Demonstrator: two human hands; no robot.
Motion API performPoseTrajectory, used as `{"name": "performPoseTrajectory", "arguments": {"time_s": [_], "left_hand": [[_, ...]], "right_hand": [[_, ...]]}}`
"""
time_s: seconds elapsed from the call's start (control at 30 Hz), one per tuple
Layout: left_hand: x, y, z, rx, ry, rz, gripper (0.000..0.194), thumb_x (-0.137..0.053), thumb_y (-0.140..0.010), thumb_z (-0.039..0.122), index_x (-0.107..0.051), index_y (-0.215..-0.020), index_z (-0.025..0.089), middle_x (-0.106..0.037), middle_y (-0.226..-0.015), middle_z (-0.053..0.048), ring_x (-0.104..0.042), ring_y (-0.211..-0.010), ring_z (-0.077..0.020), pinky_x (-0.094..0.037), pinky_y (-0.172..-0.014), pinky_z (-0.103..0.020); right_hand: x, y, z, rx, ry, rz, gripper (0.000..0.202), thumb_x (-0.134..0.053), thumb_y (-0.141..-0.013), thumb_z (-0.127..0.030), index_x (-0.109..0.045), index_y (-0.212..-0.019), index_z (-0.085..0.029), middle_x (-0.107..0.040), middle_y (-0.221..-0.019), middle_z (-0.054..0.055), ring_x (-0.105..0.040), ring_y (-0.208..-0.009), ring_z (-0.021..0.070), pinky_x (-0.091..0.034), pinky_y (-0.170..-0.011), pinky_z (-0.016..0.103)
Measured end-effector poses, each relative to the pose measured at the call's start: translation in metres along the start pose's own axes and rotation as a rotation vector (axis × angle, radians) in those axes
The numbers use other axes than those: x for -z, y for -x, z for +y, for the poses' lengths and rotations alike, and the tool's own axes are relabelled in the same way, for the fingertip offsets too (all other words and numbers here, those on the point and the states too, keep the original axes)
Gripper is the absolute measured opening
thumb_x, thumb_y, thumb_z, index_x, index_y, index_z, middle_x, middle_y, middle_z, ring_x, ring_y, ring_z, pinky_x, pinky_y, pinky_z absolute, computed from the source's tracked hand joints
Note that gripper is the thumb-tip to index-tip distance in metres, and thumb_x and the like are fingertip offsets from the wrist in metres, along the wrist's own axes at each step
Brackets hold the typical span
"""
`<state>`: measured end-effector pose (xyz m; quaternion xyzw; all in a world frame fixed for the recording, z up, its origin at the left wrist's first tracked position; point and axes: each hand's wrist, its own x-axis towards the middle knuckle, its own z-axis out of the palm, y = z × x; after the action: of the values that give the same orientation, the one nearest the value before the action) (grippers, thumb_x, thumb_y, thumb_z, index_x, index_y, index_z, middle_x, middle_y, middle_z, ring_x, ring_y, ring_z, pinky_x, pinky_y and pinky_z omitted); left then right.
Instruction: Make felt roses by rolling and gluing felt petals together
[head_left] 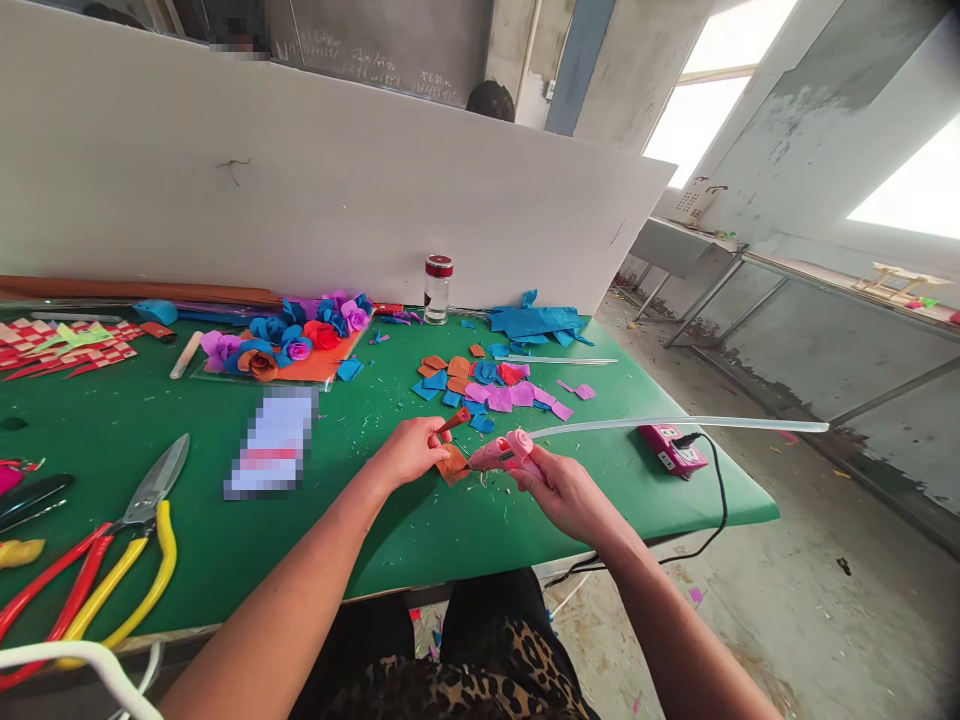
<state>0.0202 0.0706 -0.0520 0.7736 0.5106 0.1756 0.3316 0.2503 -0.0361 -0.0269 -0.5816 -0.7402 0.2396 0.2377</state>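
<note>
Pinched in my left hand [411,450] is a small rolled reddish-brown piece [454,420], its tip pointing up and right. My right hand [562,490] is wrapped round a pink glue gun [510,452] with a long clear glue stick [675,424] sticking out of its back to the right. The gun's nozzle is at an orange-brown petal piece [453,466] on the green table, just below my left fingertips. Cut petals in purple [501,398], blue and brown lie just beyond both hands.
Finished paper flowers [294,342] lie at the back left, near pruning shears [154,490]. A glass jar [437,290] and blue paper [536,325] stand by the white board [337,190]. A corded pink power socket [675,452] sits at the right edge [750,500].
</note>
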Motion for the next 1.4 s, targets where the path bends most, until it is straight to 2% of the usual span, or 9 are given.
{"name": "performPoseTrajectory", "arguments": {"time_s": [0.4, 0.57, 0.73, 0.8, 0.9, 1.0, 1.1, 1.23, 1.4], "left_hand": [[-0.002, -0.001, -0.004, -0.024, 0.009, 0.009, 0.015, -0.061, -0.069, 0.025, -0.063, -0.082, 0.019, -0.062, -0.062, 0.002, -0.060, -0.061, -0.0172, -0.039, -0.056, -0.026], [-0.002, -0.003, -0.005, -0.019, 0.002, 0.013, 0.013, -0.062, -0.068, 0.025, -0.064, -0.079, 0.019, -0.064, -0.064, 0.001, -0.061, -0.061, -0.0175, -0.039, -0.056, -0.026], [-0.002, -0.002, -0.005, -0.017, 0.024, 0.025, 0.014, -0.063, -0.066, 0.025, -0.064, -0.079, 0.019, -0.062, -0.061, 0.002, -0.059, -0.059, -0.0174, -0.038, -0.054, -0.026], [-0.001, -0.002, -0.007, -0.017, 0.033, 0.031, 0.017, -0.063, -0.065, 0.024, -0.065, -0.082, 0.020, -0.061, -0.059, 0.003, -0.059, -0.058, -0.0175, -0.038, -0.055, -0.026], [-0.001, -0.003, -0.008, -0.022, 0.074, 0.042, 0.019, -0.063, -0.064, 0.024, -0.066, -0.083, 0.020, -0.061, -0.060, 0.003, -0.059, -0.059, -0.0181, -0.040, -0.056, -0.027], [0.000, -0.002, -0.008, -0.013, 0.156, 0.040, 0.017, -0.064, -0.063, 0.024, -0.066, -0.080, 0.020, -0.063, -0.059, 0.002, -0.061, -0.060, -0.0194, -0.042, -0.056, -0.027], [0.002, 0.001, -0.005, -0.001, 0.243, 0.036, 0.016, -0.065, -0.062, 0.025, -0.066, -0.077, 0.020, -0.063, -0.057, 0.002, -0.062, -0.061, -0.0200, -0.043, -0.058, -0.028], [0.009, 0.009, 0.005, -0.019, 0.295, 0.047, 0.017, -0.066, -0.064, 0.028, -0.066, -0.079, 0.019, -0.063, -0.060, 0.001, -0.062, -0.062, -0.0193, -0.043, -0.061, -0.029], [0.019, 0.019, 0.017, -0.048, 0.381, -0.003, 0.022, -0.068, -0.067, 0.033, -0.066, -0.084, 0.019, -0.065, -0.067, 0.000, -0.061, -0.069, -0.0188, -0.043, -0.066, -0.030]], "right_hand": [[0.002, 0.001, 0.000, -0.034, 0.011, 0.015, 0.035, -0.040, -0.094, -0.042, -0.062, -0.112, -0.022, -0.065, -0.076, 0.002, -0.051, -0.059, 0.0161, -0.035, -0.057, 0.025], [-0.003, -0.002, 0.007, -0.068, -0.234, 0.027, 0.036, -0.042, -0.093, -0.050, -0.063, -0.100, -0.020, -0.066, -0.079, 0.003, -0.051, -0.059, 0.0146, -0.036, -0.057, 0.025], [-0.004, -0.001, 0.013, -0.236, -0.619, 0.031, 0.051, -0.054, -0.083, -0.064, -0.057, -0.111, -0.022, -0.067, -0.086, 0.002, -0.039, -0.046, 0.0087, -0.031, -0.047, 0.024], [0.000, 0.002, 0.015, -0.281, -0.715, 0.041, 0.054, -0.057, -0.080, -0.066, -0.057, -0.111, -0.021, -0.068, -0.088, 0.003, -0.040, -0.047, 0.0084, -0.030, -0.046, 0.024], [0.005, 0.005, 0.020, -0.313, -0.755, 0.046, 0.052, -0.060, -0.078, -0.067, -0.062, -0.099, -0.019, -0.066, -0.077, 0.001, -0.041, -0.049, 0.0086, -0.028, -0.047, 0.023], [0.007, 0.006, 0.026, -0.302, -0.780, 0.032, 0.049, -0.063, -0.076, -0.067, -0.062, -0.084, -0.018, -0.056, -0.062, -0.002, -0.039, -0.051, 0.0089, -0.026, -0.047, 0.022], [0.005, 0.005, 0.030, -0.280, -0.822, 0.042, 0.048, -0.065, -0.075, -0.066, -0.063, -0.078, -0.018, -0.051, -0.061, -0.004, -0.037, -0.051, 0.0084, -0.024, -0.047, 0.022], [0.004, 0.004, 0.034, -0.287, -0.840, 0.133, 0.045, -0.068, -0.074, -0.063, -0.064, -0.077, -0.018, -0.049, -0.058, -0.005, -0.032, -0.048, 0.0069, -0.020, -0.046, 0.022], [0.011, 0.002, 0.050, -0.299, -0.820, 0.387, 0.052, -0.074, -0.067, -0.062, -0.061, -0.091, -0.018, -0.066, -0.078, 0.003, -0.050, -0.061, 0.0120, -0.031, -0.051, 0.022]]}}
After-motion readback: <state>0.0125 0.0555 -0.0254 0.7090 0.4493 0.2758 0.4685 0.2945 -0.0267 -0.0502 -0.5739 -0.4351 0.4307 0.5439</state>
